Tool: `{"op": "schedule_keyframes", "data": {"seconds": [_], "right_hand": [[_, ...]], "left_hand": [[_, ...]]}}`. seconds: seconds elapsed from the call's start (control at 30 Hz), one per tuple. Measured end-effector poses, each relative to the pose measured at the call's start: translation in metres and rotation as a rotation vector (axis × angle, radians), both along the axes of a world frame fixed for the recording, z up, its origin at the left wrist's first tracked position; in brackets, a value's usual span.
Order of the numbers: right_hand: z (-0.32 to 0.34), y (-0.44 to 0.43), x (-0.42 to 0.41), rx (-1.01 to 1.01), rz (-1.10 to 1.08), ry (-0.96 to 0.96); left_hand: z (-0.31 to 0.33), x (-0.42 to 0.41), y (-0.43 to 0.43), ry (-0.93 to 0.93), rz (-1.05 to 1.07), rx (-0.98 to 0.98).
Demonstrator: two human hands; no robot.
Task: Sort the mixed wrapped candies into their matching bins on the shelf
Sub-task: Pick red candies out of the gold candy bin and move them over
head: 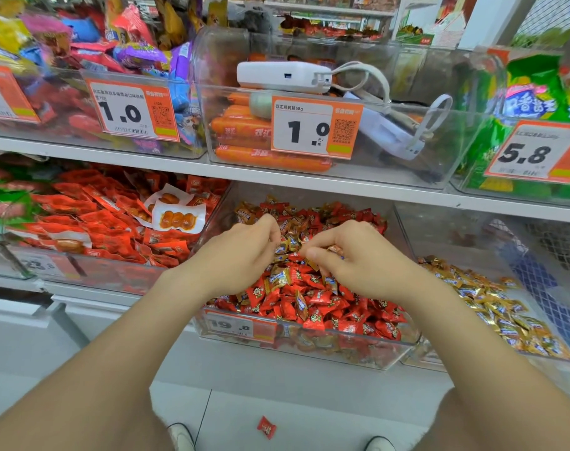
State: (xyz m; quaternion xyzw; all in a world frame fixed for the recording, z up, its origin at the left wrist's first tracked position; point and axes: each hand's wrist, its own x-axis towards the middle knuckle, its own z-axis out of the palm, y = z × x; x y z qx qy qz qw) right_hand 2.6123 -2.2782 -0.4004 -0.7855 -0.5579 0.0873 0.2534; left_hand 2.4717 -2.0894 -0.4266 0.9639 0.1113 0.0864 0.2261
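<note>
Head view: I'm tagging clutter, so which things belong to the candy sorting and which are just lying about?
Job: left hand, right hand, mixed candy bin, red candies, gold candies, gold-candy bin.
Lying about: white power bank, orange sausages, green snack bags.

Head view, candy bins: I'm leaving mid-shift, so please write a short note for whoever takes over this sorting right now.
Left grip: fingers curled into the pile in the middle bin; whether it holds anything is hidden.
Right grip: pinches a gold candy over the same bin.
Middle bin: red candies with stray gold pieces mixed in.
Right bin: a gold pile.
Done: the right bin looks all gold.
Left: many gold pieces among the red; one dropped red candy on the floor.
</note>
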Motion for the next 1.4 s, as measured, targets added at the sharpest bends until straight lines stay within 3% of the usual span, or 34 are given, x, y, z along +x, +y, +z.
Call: {"op": "schedule_keyframes", "data": {"seconds": [0.2,0.37,0.47,0.63,0.8,0.93,1.1,1.23,1.4], "right_hand": [[-0.007,0.001,-0.020,-0.208,-0.008,-0.177],[-0.010,0.005,-0.020,-0.239,0.017,-0.132],[0.000,0.002,-0.017,-0.167,-0.034,0.014],[0.001,-0.002,-0.006,-0.097,-0.180,0.087],[-0.003,-0.002,0.003,-0.024,-0.391,-0.075],[-0.002,0.001,0.011,0.114,-0.514,-0.002],[-0.006,-0.001,0.016,0.165,-0.425,-0.009],[-0.010,-0.002,0.017,0.039,-0.242,-0.085],[-0.010,0.002,0.015,-0.017,-0.274,-0.111]], "left_hand": [[0.002,-0.003,0.001,0.173,0.004,0.114],[-0.003,-0.003,0.005,0.159,-0.025,0.052],[-0.004,-0.002,0.007,0.050,0.030,-0.012],[-0.002,0.005,0.007,-0.066,0.159,0.027],[-0.011,0.022,0.013,0.041,0.106,0.172],[-0.020,0.033,0.016,0.167,0.004,0.174],[-0.025,0.040,0.020,0.257,0.003,0.125],[-0.029,0.042,0.019,0.248,0.040,0.167],[-0.025,0.041,0.017,0.199,0.038,0.201]]}}
